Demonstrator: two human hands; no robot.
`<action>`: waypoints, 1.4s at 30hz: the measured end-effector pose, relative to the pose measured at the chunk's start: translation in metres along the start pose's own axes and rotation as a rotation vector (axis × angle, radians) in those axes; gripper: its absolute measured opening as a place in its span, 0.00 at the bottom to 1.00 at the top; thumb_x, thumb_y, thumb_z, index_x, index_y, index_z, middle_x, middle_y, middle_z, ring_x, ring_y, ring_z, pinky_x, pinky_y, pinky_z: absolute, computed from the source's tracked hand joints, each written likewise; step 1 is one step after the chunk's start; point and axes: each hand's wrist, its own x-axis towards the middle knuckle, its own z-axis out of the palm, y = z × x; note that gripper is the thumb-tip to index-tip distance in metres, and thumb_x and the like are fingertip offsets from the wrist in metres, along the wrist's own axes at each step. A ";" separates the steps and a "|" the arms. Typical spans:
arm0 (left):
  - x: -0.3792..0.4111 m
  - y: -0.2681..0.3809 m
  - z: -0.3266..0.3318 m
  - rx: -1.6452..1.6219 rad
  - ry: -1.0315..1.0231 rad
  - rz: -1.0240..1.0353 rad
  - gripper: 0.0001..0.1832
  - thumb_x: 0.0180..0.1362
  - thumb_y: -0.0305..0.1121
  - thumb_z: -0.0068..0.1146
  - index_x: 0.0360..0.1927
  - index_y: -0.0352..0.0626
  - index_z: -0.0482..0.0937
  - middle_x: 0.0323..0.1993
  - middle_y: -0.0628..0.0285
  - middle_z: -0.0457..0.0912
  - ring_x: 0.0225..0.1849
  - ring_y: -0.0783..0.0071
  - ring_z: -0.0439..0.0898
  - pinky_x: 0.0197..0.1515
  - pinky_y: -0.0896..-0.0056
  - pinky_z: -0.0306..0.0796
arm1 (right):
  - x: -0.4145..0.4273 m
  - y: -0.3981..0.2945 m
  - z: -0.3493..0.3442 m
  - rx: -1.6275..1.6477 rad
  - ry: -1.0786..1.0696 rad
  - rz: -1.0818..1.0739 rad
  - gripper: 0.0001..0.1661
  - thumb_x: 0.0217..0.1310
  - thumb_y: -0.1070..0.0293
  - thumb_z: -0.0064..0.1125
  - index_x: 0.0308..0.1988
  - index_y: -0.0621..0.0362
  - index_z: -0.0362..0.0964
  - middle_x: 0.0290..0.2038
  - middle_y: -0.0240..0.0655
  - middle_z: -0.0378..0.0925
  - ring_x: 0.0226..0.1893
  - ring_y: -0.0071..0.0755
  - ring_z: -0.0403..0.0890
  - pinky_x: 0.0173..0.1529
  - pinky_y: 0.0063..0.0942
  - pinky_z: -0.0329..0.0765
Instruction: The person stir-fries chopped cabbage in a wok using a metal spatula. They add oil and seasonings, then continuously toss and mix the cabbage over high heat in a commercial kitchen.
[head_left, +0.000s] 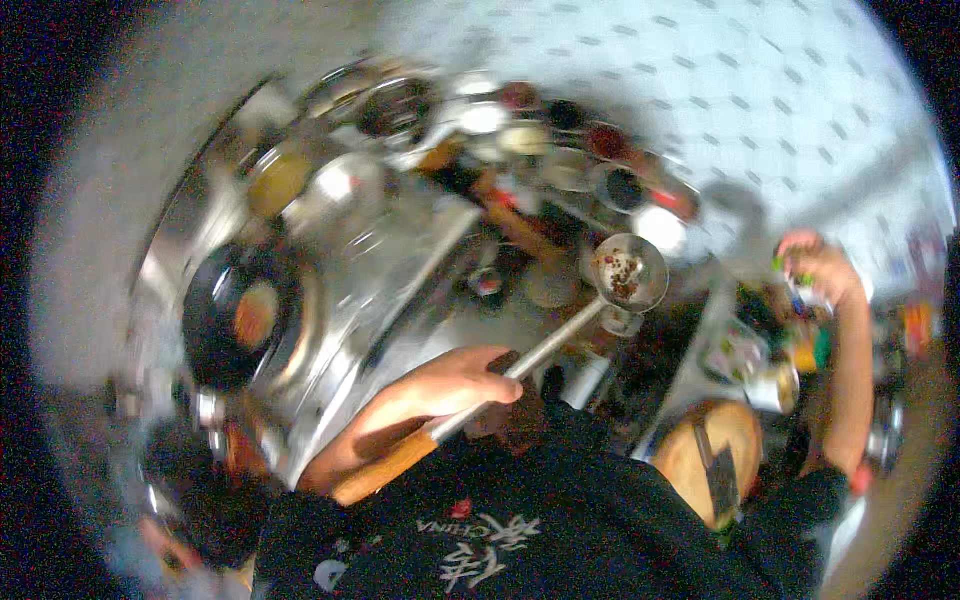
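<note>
My left hand (487, 375) is closed around the metal shaft of a long-handled ladle (631, 273). The ladle's round bowl points away from me and holds small reddish-brown bits; its wooden handle end lies along my left forearm. At the far right, my right hand (821, 266) is raised with bent fingers, beyond several blurred containers. Green bits show at its fingers, but blur hides whether they are gripped. Nearer my right side, a cleaver (721, 480) lies on a round wooden cutting board (671, 450).
A dark wok (217, 330) with orange-brown contents stands at the left on a steel stove top. Several seasoning bowls, one dark-filled (621, 187), line the back below a white tiled wall (720, 82). A pot with yellowish contents (279, 184) is at the back left. A white container (776, 388) stands beyond the board.
</note>
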 end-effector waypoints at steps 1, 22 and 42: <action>-0.028 -0.011 -0.008 -0.178 0.021 -0.049 0.24 0.52 0.40 0.57 0.49 0.35 0.70 0.30 0.59 0.79 0.31 0.75 0.77 0.34 0.70 0.72 | 0.031 -0.020 0.050 0.000 -0.102 0.029 0.17 0.44 0.68 0.64 0.40 0.54 0.74 0.32 0.29 0.77 0.28 0.21 0.75 0.29 0.20 0.72; -0.256 -0.197 -0.156 0.776 2.152 -0.610 0.19 0.43 0.25 0.56 0.41 0.39 0.68 0.34 0.48 0.72 0.32 0.43 0.76 0.33 0.49 0.73 | 0.230 -0.408 0.747 0.026 -0.316 -1.446 0.09 0.57 0.71 0.55 0.39 0.59 0.76 0.30 0.39 0.80 0.30 0.32 0.80 0.37 0.32 0.77; -0.084 -0.200 -0.126 -0.598 2.074 -0.273 0.14 0.59 0.36 0.50 0.42 0.38 0.75 0.34 0.42 0.78 0.38 0.44 0.78 0.41 0.55 0.71 | 0.400 -0.259 0.570 -0.586 -1.031 -1.113 0.27 0.59 0.72 0.56 0.57 0.65 0.59 0.38 0.39 0.74 0.35 0.29 0.76 0.39 0.26 0.76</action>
